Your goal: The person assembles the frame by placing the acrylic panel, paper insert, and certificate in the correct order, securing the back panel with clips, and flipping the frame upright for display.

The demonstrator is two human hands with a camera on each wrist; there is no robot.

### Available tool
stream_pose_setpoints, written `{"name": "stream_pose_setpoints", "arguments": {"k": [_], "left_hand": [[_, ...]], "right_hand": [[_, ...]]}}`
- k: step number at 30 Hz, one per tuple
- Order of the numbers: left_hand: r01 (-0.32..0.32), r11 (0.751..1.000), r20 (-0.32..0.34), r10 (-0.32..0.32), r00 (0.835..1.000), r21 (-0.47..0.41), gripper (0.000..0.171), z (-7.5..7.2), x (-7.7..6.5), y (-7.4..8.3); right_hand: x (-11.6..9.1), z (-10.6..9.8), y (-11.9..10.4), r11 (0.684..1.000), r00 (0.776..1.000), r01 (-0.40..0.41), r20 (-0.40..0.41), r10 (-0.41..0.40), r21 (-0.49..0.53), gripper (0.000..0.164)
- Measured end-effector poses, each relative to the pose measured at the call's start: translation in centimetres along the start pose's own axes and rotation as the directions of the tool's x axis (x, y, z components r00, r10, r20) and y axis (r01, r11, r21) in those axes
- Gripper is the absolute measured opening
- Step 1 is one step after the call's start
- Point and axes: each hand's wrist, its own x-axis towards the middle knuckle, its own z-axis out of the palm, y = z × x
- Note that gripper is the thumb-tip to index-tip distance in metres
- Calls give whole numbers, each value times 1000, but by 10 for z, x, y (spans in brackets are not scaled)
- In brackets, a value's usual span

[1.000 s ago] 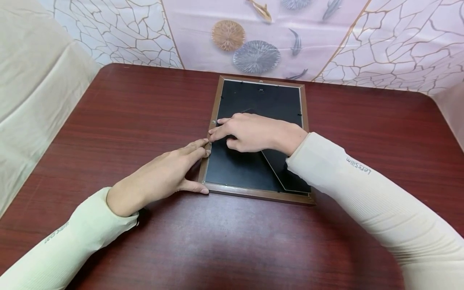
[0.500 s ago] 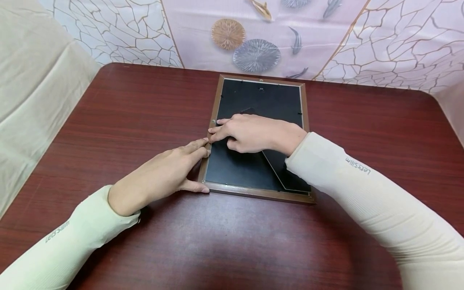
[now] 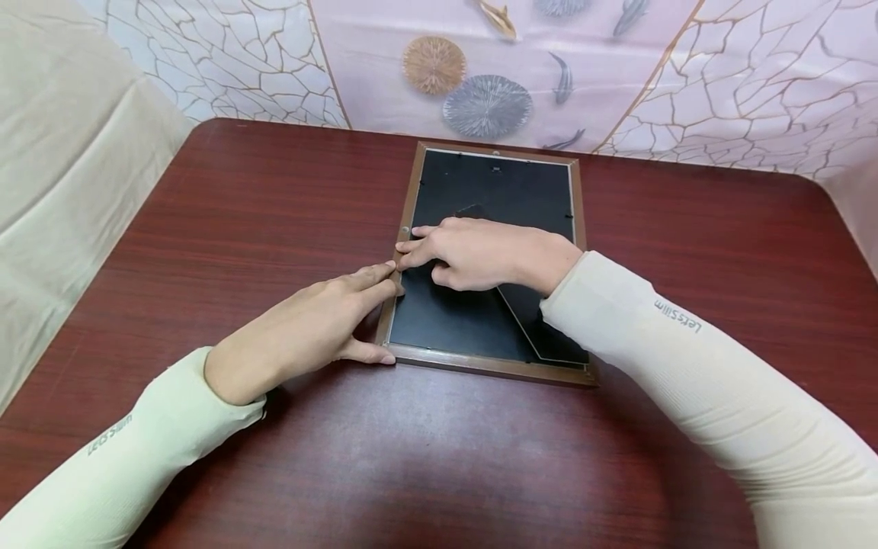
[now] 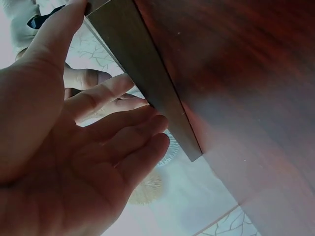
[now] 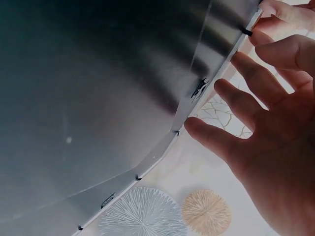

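A picture frame with a brown border lies face down, its black backing board uppermost. Small dark tabs line the inner edge, and a black stand leg slants across the back. My left hand rests along the left border, fingers nearly straight, thumb against the near left corner. From the right, my right hand reaches over the backing and touches the same left border with its fingertips. In the right wrist view those extended fingers meet the rim beside a dark tab.
The frame lies on a dark red wooden table, near its far edge. A patterned cloth hangs behind it, and a pale cloth hangs at the left.
My left index fingertip has edged slightly inward over the border onto the backing board. The right hand stays nearly still, and the frame keeps its place.
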Motion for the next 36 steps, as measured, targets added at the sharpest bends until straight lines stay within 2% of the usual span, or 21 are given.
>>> {"name": "stream_pose_setpoints", "arguments": {"k": [7, 18, 36], "left_hand": [[-5, 1000, 5, 5, 1000, 28, 75, 1, 0, 2], [17, 998, 32, -19, 999, 52, 72, -2, 0, 7], [-4, 998, 11, 3, 1000, 67, 72, -1, -1, 6]], "right_hand": [[0, 2, 2, 999, 999, 41, -16, -40, 20, 57], [-2, 4, 2, 998, 998, 56, -21, -56, 11, 56], [-5, 5, 2, 1000, 999, -22, 39, 21, 6, 58]]}}
